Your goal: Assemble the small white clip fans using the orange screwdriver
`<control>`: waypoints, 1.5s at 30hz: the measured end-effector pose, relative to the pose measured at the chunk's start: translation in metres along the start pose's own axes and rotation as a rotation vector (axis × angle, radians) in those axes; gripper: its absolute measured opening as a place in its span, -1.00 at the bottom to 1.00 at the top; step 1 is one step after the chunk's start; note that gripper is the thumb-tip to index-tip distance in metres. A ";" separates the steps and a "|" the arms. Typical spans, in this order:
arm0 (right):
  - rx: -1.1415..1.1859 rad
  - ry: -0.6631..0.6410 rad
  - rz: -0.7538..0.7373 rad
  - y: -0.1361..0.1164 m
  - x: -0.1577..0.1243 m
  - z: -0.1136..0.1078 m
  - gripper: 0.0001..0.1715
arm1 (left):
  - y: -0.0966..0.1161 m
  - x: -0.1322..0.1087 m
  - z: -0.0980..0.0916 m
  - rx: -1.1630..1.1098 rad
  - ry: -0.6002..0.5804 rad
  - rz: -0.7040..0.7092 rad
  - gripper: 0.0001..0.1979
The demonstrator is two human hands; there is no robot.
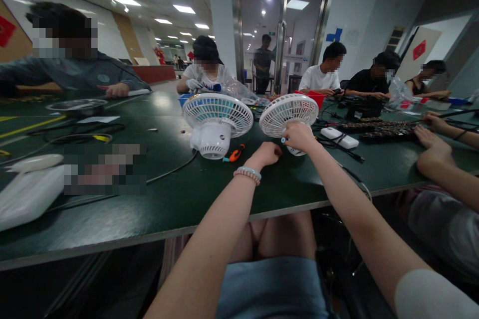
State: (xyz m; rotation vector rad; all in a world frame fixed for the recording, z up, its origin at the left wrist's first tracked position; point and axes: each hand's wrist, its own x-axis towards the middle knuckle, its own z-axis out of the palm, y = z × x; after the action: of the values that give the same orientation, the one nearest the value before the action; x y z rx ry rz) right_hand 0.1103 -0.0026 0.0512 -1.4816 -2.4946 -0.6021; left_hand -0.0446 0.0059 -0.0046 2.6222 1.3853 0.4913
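Observation:
Two white fan heads lie on the green table, the left fan (213, 124) with its motor housing toward me and the right fan (284, 112) close beside it. My right hand (298, 136) is at the back of the right fan, fingers closed round a small item with a light blue end, too small to name. Just left of it my left hand (267, 154) rests near the table top, its fingers curled; whether it holds anything is hidden. An orange and black tool (236, 153) with a teal tip lies between the left fan and my left hand.
On the green table (168, 209) are a metal bowl (78, 105), cables, a white bag (33, 194), a white power strip (340, 137) and a red bin (314, 97). Several people sit around; another person's hands (434, 147) are at the right.

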 end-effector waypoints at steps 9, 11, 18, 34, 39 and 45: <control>0.013 -0.037 -0.003 -0.001 0.001 -0.002 -0.70 | 0.003 -0.003 -0.004 -0.003 0.036 -0.037 -0.83; 0.011 -0.044 0.002 -0.001 0.001 -0.002 -0.70 | 0.004 -0.003 -0.007 -0.002 0.137 -0.027 -0.84; 0.006 -0.020 0.002 0.000 0.000 -0.001 -0.70 | 0.012 -0.005 -0.016 -0.080 0.406 -0.034 -0.84; 0.006 -0.019 -0.001 0.000 0.001 0.000 -0.71 | 0.015 -0.002 -0.006 -0.108 0.436 -0.043 -0.88; 0.001 -0.019 -0.005 0.000 0.000 0.000 -0.69 | 0.016 -0.002 -0.006 -0.122 0.453 -0.034 -0.89; 0.005 -0.025 0.003 0.000 0.001 0.000 -0.68 | 0.020 -0.003 -0.010 -0.091 0.420 -0.045 -0.85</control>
State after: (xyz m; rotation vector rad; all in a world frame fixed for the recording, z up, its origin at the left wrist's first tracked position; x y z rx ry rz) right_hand 0.1102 -0.0015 0.0513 -1.5001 -2.5099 -0.5807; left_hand -0.0341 -0.0077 0.0091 2.5010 1.4806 1.1204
